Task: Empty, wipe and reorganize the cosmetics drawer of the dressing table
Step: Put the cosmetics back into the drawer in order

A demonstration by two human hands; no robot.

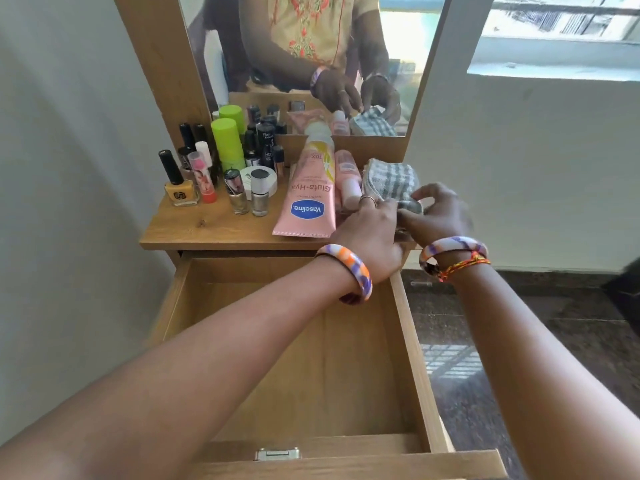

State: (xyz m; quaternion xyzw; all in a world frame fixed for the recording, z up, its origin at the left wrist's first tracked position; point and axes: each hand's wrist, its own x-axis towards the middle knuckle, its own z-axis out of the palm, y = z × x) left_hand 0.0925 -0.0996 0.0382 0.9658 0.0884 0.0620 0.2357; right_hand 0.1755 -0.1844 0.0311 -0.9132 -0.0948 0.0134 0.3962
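Open drawer [408, 327] below cluttered tabletop [214, 230], mirror [311, 46], window [561, 32].

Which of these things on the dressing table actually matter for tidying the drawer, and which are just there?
Part of the job:
drawer, pulled out, nothing visible inside
checked cloth, held by left hand and right hand
Vaseline tube
nail polish bottles
green-capped bottle

Just there:
mirror
window
bangles
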